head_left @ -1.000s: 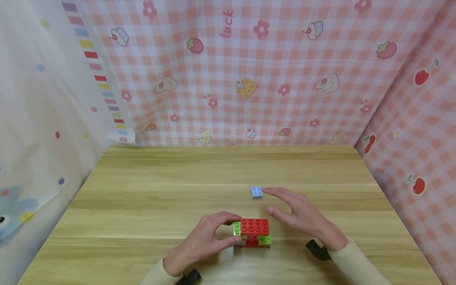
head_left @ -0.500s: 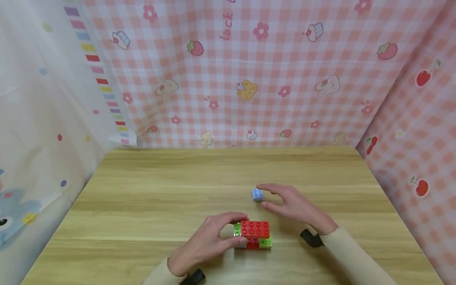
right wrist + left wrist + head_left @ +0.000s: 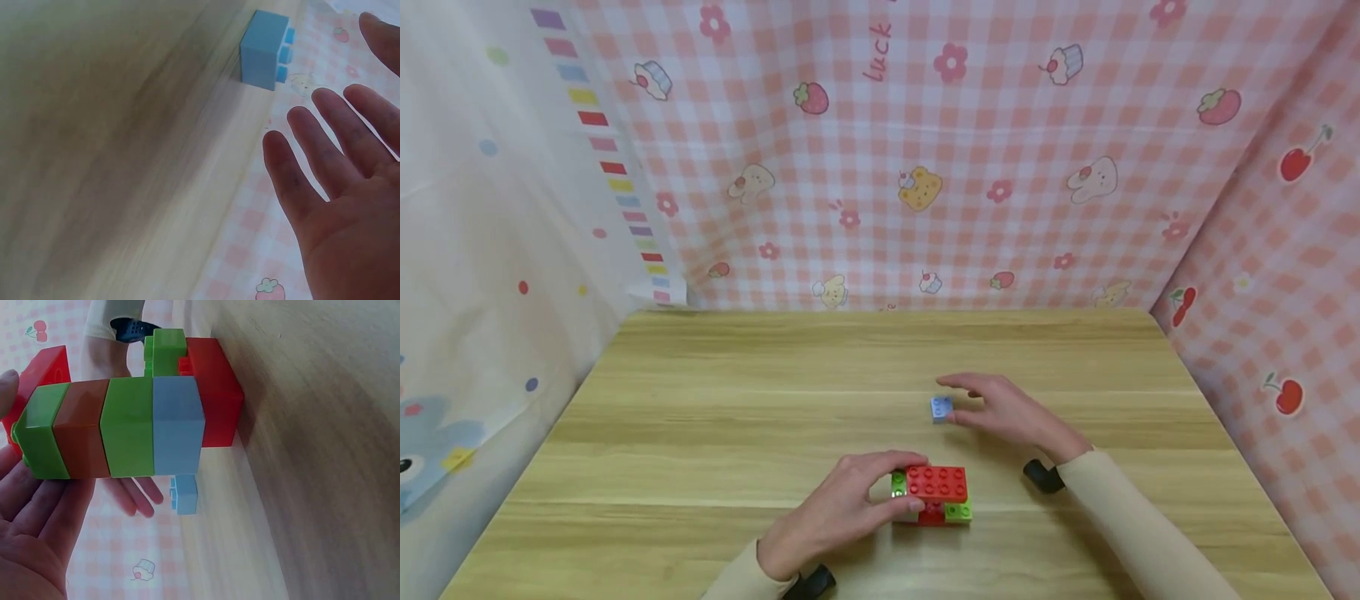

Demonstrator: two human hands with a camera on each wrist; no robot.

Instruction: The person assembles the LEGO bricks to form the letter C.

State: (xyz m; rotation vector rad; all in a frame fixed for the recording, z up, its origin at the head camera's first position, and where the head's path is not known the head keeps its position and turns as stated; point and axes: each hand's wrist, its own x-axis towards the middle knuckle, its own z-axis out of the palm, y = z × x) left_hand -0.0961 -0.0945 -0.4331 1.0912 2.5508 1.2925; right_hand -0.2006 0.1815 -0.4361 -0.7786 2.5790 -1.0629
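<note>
At the near middle of the table, my left hand (image 3: 842,504) grips a toy building-brick structure between thumb and fingers. A red brick (image 3: 938,483) tops it and juts to the right. The left wrist view shows its column of a green brick (image 3: 47,431), a brown brick (image 3: 81,428), another green brick (image 3: 128,428) and a blue brick (image 3: 178,425), on a long red base brick (image 3: 215,394). Farther back, a loose light blue brick (image 3: 265,50) rests studs up. My right hand (image 3: 1015,421) reaches over it with fingers spread, its thumb overlapping the brick's right edge in the head view.
The wood-grain table (image 3: 737,375) runs back to a pink checked cloth (image 3: 865,150). A white dotted cloth (image 3: 497,225) hangs on the left, and a cherry-print cloth (image 3: 1292,317) on the right. A low green brick (image 3: 169,353) sits on the base's other end.
My right hand has moved left and back, from beside the loose blue brick to around it. My left hand has slid slightly right along the structure, which stays in place.
</note>
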